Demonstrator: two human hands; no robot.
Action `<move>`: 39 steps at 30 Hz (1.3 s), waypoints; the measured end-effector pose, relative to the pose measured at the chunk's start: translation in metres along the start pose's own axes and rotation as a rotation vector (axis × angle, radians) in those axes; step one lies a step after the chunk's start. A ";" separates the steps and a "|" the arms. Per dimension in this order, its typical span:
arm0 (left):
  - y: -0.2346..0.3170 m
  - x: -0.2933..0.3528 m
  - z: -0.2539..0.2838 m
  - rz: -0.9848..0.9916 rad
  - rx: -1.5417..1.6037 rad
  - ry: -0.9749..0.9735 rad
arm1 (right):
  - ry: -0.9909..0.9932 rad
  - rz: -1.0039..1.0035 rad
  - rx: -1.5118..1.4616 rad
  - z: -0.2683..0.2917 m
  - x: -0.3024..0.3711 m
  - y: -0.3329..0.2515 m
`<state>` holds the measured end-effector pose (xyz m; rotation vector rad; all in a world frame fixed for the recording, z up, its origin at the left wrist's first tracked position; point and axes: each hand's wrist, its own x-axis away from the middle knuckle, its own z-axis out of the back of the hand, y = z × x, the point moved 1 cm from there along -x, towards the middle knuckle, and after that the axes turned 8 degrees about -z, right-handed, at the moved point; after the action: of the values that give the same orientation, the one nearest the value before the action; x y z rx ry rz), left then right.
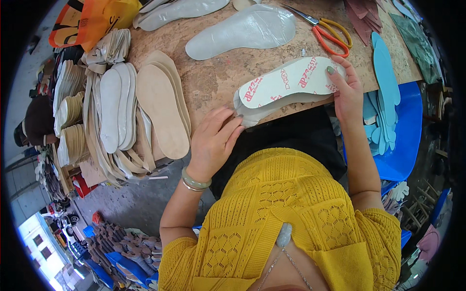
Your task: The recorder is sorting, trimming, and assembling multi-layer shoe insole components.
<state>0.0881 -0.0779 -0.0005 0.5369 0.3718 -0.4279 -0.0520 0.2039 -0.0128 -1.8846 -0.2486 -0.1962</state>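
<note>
A white insole sheet with red print (272, 86) lies over a slightly larger shiny grey insole (272, 107) at the table's front edge. My right hand (349, 92) grips the right end of both layers, thumb on top and fingers behind. At their left end, the fingertips of my left hand (216, 138) close on the grey layer's edge. Further back lies another shiny grey insole (242, 34), flat on the table. Orange-and-yellow-handled scissors (327, 35) rest to its right, blades partly apart.
Beige insoles (162, 104) and silvery-white insoles (116, 106) are stacked on the left of the wooden table (213, 77). Blue insole pieces (386, 80) overhang the right edge above a blue plastic chair (405, 131). An orange bag (97, 22) sits back left, dark red scraps (364, 19) back right.
</note>
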 end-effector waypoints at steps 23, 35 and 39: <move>0.031 -0.088 -0.032 -0.025 0.109 -0.005 | 0.105 0.124 0.344 -0.002 0.006 0.002; 0.024 -0.091 -0.058 0.144 0.288 -0.032 | 0.040 0.337 0.260 0.016 0.001 0.006; 0.023 -0.091 -0.059 0.186 0.321 -0.040 | 0.150 0.585 0.774 0.016 0.001 -0.002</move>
<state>0.0085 -0.0011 0.0026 0.8667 0.2125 -0.3193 -0.0516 0.2200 -0.0164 -1.0979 0.3026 0.1475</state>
